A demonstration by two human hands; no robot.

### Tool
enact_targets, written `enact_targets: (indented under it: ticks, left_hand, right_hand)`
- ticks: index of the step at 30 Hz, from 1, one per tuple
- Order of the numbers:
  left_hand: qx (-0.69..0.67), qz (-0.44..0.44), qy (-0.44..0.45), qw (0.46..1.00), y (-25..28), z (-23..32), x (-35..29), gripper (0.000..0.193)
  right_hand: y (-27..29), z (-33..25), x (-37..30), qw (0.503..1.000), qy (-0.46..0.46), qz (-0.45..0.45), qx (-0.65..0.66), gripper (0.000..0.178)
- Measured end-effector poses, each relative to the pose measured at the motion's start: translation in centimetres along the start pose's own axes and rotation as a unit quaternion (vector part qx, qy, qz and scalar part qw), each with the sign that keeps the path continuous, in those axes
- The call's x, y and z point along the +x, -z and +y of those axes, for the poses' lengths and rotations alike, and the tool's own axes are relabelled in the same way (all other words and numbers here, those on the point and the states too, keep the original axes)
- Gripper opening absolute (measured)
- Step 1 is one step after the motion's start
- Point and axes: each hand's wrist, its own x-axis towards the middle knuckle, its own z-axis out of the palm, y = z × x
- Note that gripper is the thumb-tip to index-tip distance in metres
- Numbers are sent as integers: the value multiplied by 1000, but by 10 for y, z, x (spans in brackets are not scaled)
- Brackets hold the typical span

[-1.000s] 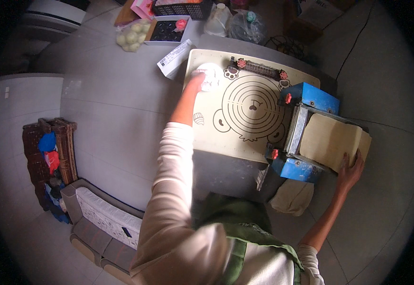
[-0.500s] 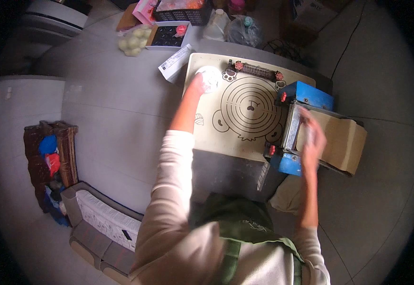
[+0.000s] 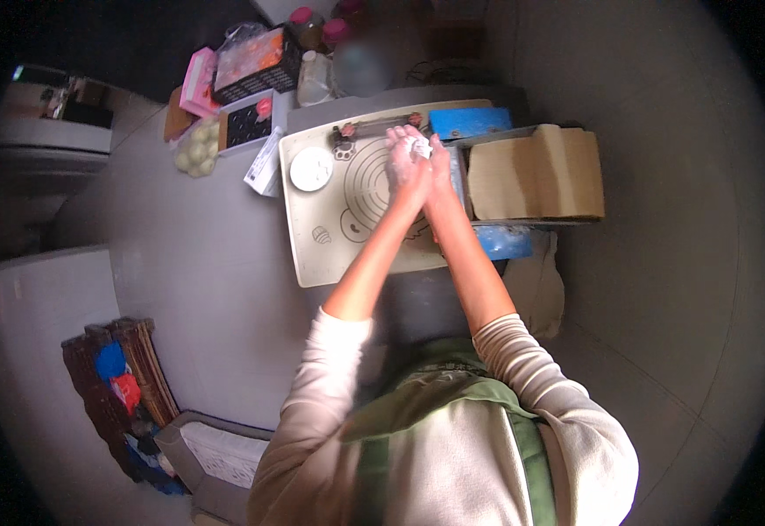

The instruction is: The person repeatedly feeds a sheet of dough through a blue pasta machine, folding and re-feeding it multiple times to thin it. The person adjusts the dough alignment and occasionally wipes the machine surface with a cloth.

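Note:
Above the mat my left hand (image 3: 402, 164) and my right hand (image 3: 439, 167) are together, palms facing, fingers mostly extended. A clump of white powder (image 3: 419, 147) shows between them, and the skin around it is dusted white. Left of them, on the cream mat (image 3: 308, 254) with printed rings, stands a white round bowl (image 3: 330, 178) with white contents. Just beyond my hands lies a dark roller attachment (image 3: 373, 129) with red knobs. To their right is a machine with blue end housings (image 3: 470, 123), partly hidden by my right arm.
A brown sheet (image 3: 536, 175) lies over the machine's right side. Past the mat's left corner are a white carton (image 3: 265, 165), a tray with dark items (image 3: 249, 125), a bag of pale round things (image 3: 196, 149) and a black basket (image 3: 264, 74). A bench (image 3: 224, 451) stands lower left.
My left hand has left the white bowl and moved right. My right hand has come off the machine to meet it, with white powder now between them. The whole view has shifted and turned.

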Motion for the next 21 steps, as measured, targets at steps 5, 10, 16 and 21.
enact_targets:
  ticks: [5, 10, 16, 21]
  left_hand:
    - [-84, -224, 17, 971, -40, 55, -24, 43]
    - [-319, -390, 223, 835, -46, 98, -12, 32]
    - [-307, -311, 265, 859, -52, 119, -1, 22]
    - [-177, -133, 158, 962, -86, 47, -9, 15]
  right_hand:
    - [-2, -70, -29, 994, 100, 35, 7, 48]
    - [40, -130, -35, 997, 78, 17, -4, 33]
    - [80, -167, -17, 987, 64, -148, 5, 33]
    - [45, -155, -26, 993, 66, 73, 61, 28]
